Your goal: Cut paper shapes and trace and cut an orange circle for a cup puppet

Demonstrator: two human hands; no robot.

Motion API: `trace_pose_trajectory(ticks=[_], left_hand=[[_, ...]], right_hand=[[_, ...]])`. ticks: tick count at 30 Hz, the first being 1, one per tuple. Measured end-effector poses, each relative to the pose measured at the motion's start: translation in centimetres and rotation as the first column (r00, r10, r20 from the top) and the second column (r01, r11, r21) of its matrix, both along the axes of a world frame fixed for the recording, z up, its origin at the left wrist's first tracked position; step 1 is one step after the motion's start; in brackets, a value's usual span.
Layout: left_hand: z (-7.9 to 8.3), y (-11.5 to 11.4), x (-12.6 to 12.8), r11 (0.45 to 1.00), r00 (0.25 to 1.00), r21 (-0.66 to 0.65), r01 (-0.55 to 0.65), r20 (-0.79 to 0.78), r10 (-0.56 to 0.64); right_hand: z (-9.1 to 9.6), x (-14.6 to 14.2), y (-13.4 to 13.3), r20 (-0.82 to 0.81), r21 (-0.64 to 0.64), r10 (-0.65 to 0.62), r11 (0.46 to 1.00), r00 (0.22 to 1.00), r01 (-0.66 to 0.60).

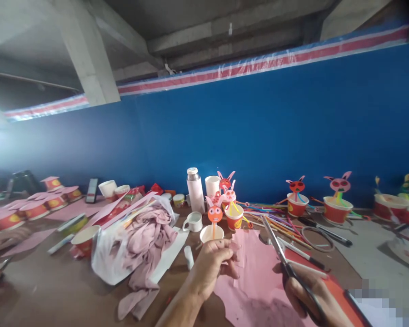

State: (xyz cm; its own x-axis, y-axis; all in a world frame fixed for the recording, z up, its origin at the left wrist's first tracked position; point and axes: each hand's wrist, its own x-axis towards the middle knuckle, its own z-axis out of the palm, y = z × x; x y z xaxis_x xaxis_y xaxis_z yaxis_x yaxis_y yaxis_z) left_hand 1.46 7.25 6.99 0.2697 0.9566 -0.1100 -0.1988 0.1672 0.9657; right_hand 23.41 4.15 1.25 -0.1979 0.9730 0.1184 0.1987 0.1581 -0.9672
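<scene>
Scissors (pixel 280 252) gripped in our R hand (pixel 308 290) point fwd-L, long axis diag. L hand (pixel 214 260) angles fwd-R, pinching pink paper (pixel 254 254).

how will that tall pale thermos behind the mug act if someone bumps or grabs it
The thermos may tip if pushed near its top, since it stands upright, tall and narrow. Its smooth-looking side could feel a bit slippery. The shiny metal collar hints at a stiff body, perhaps fairly heavy for its size, though its contents are hidden.
</scene>
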Motion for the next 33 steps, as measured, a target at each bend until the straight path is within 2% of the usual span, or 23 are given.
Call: trace_pose_trajectory(ticks=[8,11,15,18,22,25,27,29,31,33], left_hand=[[-0.4,0.6,-1.8,1.000,0.995,-0.007,0.015,0.103,-0.015],[-0.7,1.3,-1.8,1.000,0.995,-0.017,0.016,0.099,-0.014],[-1.2,2.3,-2.1,1.000,0.996,-0.014,0.025,0.087,-0.024],[-1.8,2.9,-2.3,0.999,0.997,-0.022,0.045,0.067,-0.043],[-3.1,2.9,-2.3,0.997,0.996,-0.026,0.070,0.053,-0.068],[-4.8,2.2,-1.7,0.992,0.993,-0.049,0.116,0.029,-0.115],[-5.9,1.6,-0.9,0.985,0.988,-0.069,0.157,0.005,-0.157],[-6.8,1.0,-0.2,0.976,0.977,-0.067,0.209,-0.018,-0.210],[-7.3,0.5,0.4,0.966,0.967,-0.063,0.249,-0.035,-0.252],[-7.3,0.4,0.5,0.967,0.968,-0.062,0.246,-0.036,-0.249]], right_hand=[[-1.3,-0.5,1.0,0.048,0.065,-0.208,0.977,0.977,0.205],[-0.8,-0.3,1.0,0.045,0.028,-0.205,0.979,0.978,0.204],[1.4,-0.2,-0.1,0.098,-0.002,-0.205,0.979,0.974,0.206],[2.3,-0.5,-1.1,0.189,-0.016,-0.133,0.990,0.973,0.139],[1.4,-0.6,-2.3,0.264,-0.134,-0.095,0.982,0.960,0.134],[0.4,-0.2,-2.3,0.302,-0.204,-0.172,0.949,0.938,0.239],[0.2,0.3,-2.1,0.383,-0.186,-0.256,0.920,0.888,0.345],[0.4,0.9,-1.9,0.552,-0.077,-0.318,0.901,0.771,0.427],[0.5,1.4,-2.1,0.727,0.058,-0.325,0.907,0.605,0.418],[0.1,1.6,-2.7,0.817,0.112,-0.288,0.929,0.499,0.354]])
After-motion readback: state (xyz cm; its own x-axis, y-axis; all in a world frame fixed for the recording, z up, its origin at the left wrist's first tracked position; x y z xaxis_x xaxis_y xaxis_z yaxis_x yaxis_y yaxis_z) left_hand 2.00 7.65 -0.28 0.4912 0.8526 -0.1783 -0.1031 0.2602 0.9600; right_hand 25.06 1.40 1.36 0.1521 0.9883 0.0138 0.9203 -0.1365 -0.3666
